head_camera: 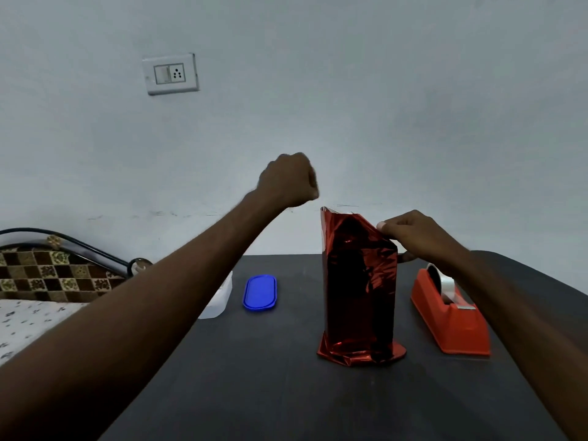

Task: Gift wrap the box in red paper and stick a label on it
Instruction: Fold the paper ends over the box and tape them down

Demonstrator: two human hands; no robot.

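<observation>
While the right hand [416,237] pinches the top flap of the box [359,281] standing on the counter [286,377], fold it flat before taping; the left hand [288,179] hangs fisted, seemingly empty, above.

Pale wall [350,90], switch socket [170,73], dark table [270,377], bed [38,281] (patterned headboard)

A blue lid [260,292] lies near a clear container [219,300] on the dark table [254,377].
</observation>
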